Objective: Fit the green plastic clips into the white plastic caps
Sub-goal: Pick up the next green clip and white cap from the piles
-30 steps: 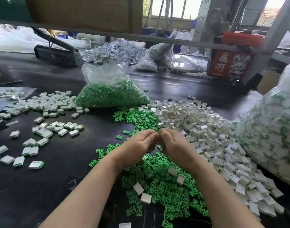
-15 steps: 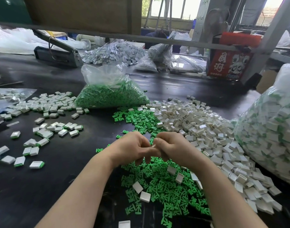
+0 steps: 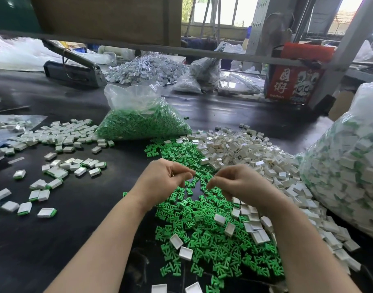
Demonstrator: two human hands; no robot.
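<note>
While much is already done, far more is left: a big bag (image 3: 342,166) of finished pieces sits at the table's (image 3: 54,240) right edge, white caps (image 3: 244,151) are heaped right of centre, green clips (image 3: 202,229) are spread before them, and fitted pieces (image 3: 54,166) are scattered left. Both the left hand (image 3: 164,180) and right hand (image 3: 238,185) are held apart, fingers curled; whether anything is pinched cannot be told.

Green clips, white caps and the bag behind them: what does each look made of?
Green clips: apparently hard moulded plastic, saturated colour, crisp identical shapes, slight sheen. White caps: likely rigid plastic too, smooth boxy shells with glossy highlights on some faces. Bag: thin clear plastic film, crinkled and see-through, green pieces showing through it.
</note>
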